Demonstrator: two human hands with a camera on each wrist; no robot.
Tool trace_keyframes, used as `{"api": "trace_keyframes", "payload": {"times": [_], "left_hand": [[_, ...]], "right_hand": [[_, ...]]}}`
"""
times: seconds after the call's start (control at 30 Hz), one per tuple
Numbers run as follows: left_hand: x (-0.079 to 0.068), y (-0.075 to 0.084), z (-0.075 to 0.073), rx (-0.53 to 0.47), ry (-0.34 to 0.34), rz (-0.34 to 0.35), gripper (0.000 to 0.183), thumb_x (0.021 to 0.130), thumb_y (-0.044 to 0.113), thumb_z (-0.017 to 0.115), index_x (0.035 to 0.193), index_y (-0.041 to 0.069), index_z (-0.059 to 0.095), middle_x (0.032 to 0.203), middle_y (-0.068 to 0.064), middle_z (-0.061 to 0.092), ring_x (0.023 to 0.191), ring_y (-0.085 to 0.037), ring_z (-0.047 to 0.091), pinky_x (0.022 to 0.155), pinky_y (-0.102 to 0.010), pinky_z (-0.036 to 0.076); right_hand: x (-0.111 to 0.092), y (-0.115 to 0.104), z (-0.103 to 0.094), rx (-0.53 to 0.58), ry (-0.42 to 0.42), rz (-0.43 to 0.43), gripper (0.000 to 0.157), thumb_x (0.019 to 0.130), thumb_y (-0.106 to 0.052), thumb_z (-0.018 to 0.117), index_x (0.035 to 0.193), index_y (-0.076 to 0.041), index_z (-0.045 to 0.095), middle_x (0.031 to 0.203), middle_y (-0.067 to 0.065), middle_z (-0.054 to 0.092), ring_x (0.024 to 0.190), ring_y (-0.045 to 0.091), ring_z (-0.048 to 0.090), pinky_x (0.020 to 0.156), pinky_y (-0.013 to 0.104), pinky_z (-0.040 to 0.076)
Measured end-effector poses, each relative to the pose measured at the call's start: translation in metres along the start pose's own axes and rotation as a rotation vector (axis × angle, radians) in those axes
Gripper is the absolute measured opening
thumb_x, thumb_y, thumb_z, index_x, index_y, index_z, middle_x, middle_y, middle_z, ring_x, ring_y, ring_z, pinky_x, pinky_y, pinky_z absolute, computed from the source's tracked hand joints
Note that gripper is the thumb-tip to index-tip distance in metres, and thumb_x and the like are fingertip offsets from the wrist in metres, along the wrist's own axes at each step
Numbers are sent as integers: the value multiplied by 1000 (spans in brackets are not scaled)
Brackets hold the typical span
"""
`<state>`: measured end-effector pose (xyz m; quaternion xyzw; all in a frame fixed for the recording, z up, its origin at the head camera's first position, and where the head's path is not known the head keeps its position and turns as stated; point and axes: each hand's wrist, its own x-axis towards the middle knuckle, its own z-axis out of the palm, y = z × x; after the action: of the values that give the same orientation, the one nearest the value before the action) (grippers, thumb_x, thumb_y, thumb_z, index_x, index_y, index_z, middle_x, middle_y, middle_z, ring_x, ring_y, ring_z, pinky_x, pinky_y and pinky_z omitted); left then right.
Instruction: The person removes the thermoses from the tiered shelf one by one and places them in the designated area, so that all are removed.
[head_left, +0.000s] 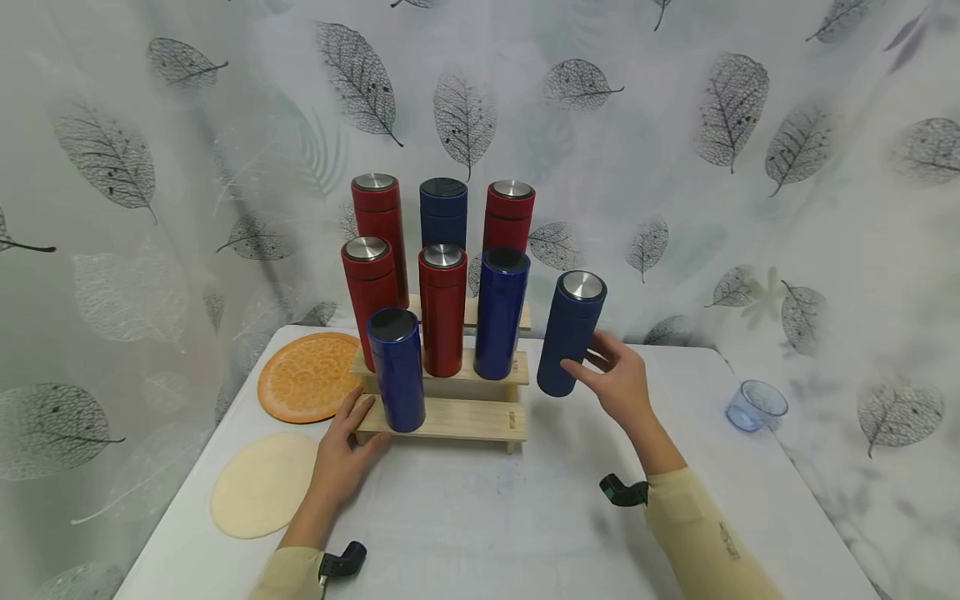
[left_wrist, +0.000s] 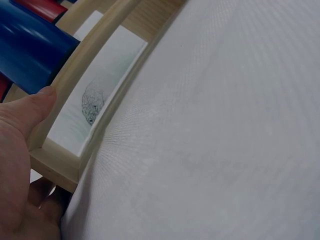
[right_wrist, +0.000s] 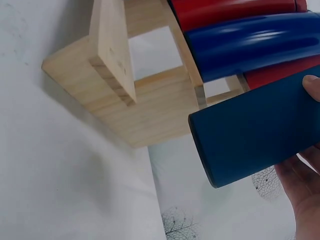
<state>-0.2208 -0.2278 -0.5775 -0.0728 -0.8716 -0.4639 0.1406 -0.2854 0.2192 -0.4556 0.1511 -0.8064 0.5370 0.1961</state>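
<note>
My right hand [head_left: 622, 379] grips a matte dark blue thermos bottle [head_left: 570, 337] with a silver lid, slightly tilted, to the right of a stepped wooden rack [head_left: 465, 419]. In the right wrist view, that thermos [right_wrist: 255, 130] shows its base toward the rack's side. My left hand [head_left: 345, 458] holds the left end of the rack's lowest step, its thumb on the front edge and its fingers round the end. On that step stands a glossy blue thermos [head_left: 399, 375]. The middle step bears two red thermoses [head_left: 444, 317] and a blue one [head_left: 501, 321].
On the back step stand two red thermoses [head_left: 510, 212] with a dark blue one [head_left: 443, 212] between them. Left of the rack lie an orange round mat [head_left: 307, 375] and a cream round disc [head_left: 262, 483]. A clear blue glass cup [head_left: 757, 406] stands near the table's right edge.
</note>
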Motion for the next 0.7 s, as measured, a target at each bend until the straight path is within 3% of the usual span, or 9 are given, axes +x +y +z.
{"api": "trace_keyframes", "payload": {"times": [0.17,0.7], "left_hand": [[1,-1,0,-3,-2,5,73,100,32,82,162,6,51,178,-9,27,159,-43,29,119,-66,37],[1,-3,0,-22,4,10,72,100,30,82,161,6,52,177,-7,28,160,-41,27,120,-63,37]], "right_hand": [[7,7,1,-25,5,18,64,91,-17,92,147,-2,65,136,14,71,127,34,68,108,48,55],[23,34,8,17,61,70,65,92,-24,91,148,-5,64,136,15,71,125,33,68,109,44,54]]}}
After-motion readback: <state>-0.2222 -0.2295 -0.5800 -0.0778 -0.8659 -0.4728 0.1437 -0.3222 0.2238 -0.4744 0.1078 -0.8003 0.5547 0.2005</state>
